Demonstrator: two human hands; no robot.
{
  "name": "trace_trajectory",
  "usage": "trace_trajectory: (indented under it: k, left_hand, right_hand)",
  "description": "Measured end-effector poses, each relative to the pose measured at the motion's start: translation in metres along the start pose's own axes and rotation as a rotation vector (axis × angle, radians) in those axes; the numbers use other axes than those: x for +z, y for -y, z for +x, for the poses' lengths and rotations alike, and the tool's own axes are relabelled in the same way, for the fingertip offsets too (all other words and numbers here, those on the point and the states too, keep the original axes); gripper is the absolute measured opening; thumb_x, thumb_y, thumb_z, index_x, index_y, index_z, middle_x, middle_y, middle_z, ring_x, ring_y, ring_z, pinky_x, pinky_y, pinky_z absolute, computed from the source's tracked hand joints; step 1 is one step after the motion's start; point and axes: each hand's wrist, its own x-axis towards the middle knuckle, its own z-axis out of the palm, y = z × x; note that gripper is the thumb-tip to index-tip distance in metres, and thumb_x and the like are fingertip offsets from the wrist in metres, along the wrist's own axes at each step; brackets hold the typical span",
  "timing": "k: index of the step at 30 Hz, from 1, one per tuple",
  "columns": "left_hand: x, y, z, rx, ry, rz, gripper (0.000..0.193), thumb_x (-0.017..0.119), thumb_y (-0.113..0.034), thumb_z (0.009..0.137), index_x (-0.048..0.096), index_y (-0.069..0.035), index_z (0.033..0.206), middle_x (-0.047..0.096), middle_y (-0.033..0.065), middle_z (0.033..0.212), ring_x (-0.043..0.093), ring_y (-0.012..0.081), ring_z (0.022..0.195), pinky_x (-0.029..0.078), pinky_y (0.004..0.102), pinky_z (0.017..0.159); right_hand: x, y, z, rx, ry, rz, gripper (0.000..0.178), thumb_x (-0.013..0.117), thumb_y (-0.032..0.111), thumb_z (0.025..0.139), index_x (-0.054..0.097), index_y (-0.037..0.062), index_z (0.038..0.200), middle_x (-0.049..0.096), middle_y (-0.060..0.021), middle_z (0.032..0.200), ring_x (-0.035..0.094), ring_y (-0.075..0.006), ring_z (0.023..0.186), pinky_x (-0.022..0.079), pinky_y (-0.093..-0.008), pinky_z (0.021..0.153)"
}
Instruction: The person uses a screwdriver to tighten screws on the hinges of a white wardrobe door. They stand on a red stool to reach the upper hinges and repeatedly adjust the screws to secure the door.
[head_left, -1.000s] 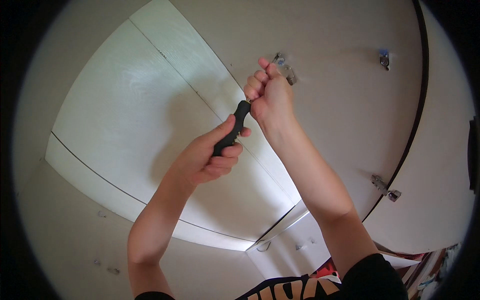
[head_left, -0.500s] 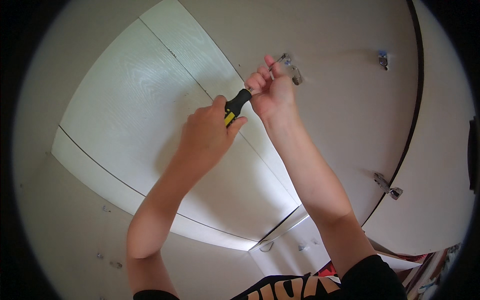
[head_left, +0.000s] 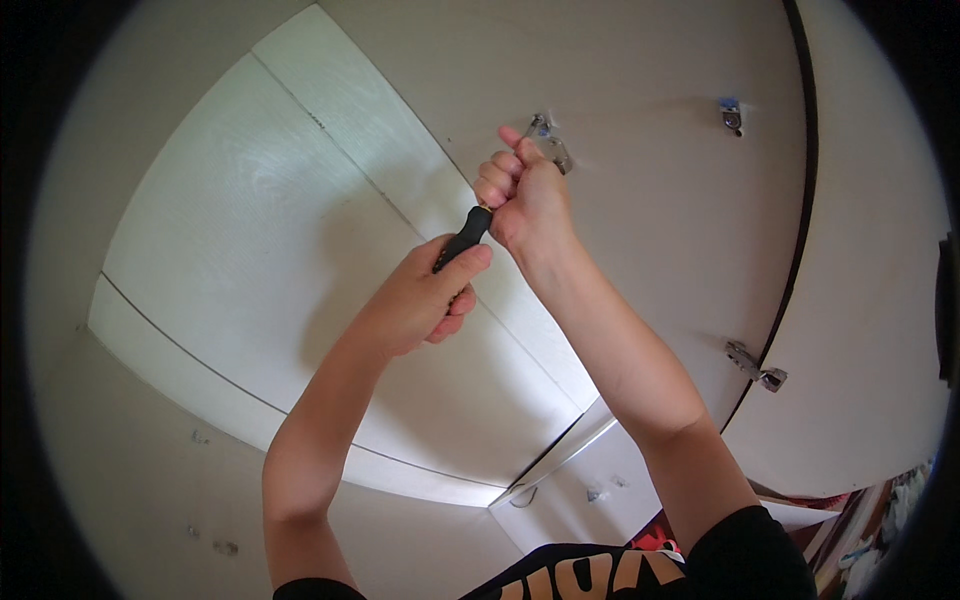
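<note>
My left hand [head_left: 418, 295] is wrapped round the dark handle of a screwdriver [head_left: 467, 238]. Farther up, my right hand [head_left: 530, 195] is closed round the shaft, its index finger pointing along it. Beyond that finger the tip of the shaft meets a metal cabinet hinge [head_left: 558, 155] on the pale panel [head_left: 640, 220]; I cannot tell whether it sits in a screw head. Part of the hinge and most of the shaft are hidden by my right hand.
A second metal fitting [head_left: 732, 117] is fixed to the panel at the upper right. Lower down, another hinge [head_left: 755, 367] spans the dark-edged gap beside a curved door [head_left: 870, 300]. White wood-grain boards [head_left: 230, 200] lie at the left. Folded items [head_left: 880, 540] show at the lower right.
My left hand has rolled round the handle: its thumb now lies along it and the yellow stripe is hidden. The right hand keeps hold of the shaft. The whole view has shifted slightly.
</note>
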Motion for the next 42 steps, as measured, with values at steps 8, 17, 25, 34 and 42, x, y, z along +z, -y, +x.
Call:
trace_trajectory:
  k: [8,17,25,34,42]
  left_hand:
    - [0.009,-0.012,-0.011,0.486,-0.588,1.149,0.027,0.064,-0.023,0.088,0.048,-0.001,0.092,0.052,0.0123,0.063,0.053,0.028,0.055,0.045,0.0385,0.055]
    - [-0.02,-0.008,0.003,-0.035,0.067,-0.435,0.033,0.056,-0.043,0.093,0.048,-0.011,0.095,0.056,0.006,0.07,0.048,0.0117,0.048,0.038,0.0247,0.042]
    - [-0.006,0.0,0.012,-0.067,0.191,-0.312,0.031,0.047,-0.044,0.097,0.045,-0.013,0.095,0.042,-0.002,0.058,0.034,0.0056,0.04,0.024,0.0223,0.034]
    - [-0.022,-0.003,0.016,0.437,-0.277,0.715,0.032,0.054,-0.035,0.095,0.041,-0.006,0.098,0.048,0.0046,0.064,0.041,0.0111,0.044,0.032,0.0279,0.04]
    - [-0.018,-0.015,0.004,0.184,-0.123,0.167,0.038,0.058,-0.041,0.093,0.044,-0.006,0.101,0.058,0.0097,0.075,0.05,0.012,0.056,0.036,0.0263,0.043]
  right_hand:
    - [0.026,-0.011,-0.014,-0.018,-0.184,0.139,0.026,0.032,0.024,0.103,0.047,0.0039,0.109,0.032,-0.0004,0.068,0.026,-0.0114,0.054,0.027,-0.027,0.047]
    - [0.012,-0.015,0.0,-0.104,-0.102,-0.036,0.026,0.034,0.027,0.102,0.046,0.0045,0.108,0.035,-0.0004,0.064,0.029,-0.0117,0.049,0.035,-0.0296,0.046]
    - [0.001,-0.009,-0.009,-0.019,-0.089,-0.073,0.024,0.032,0.026,0.103,0.043,0.0049,0.107,0.034,-0.0001,0.064,0.028,-0.0116,0.05,0.029,-0.0273,0.045]
    - [0.002,-0.022,-0.001,-0.082,-0.007,-0.037,0.028,0.031,0.028,0.103,0.044,0.0047,0.112,0.036,-0.0012,0.066,0.031,-0.0132,0.053,0.038,-0.0304,0.052]
    - [0.0,-0.015,0.008,-0.041,0.005,-0.046,0.028,0.034,0.028,0.103,0.046,0.0049,0.114,0.036,0.0001,0.065,0.031,-0.0131,0.051,0.039,-0.0313,0.051]
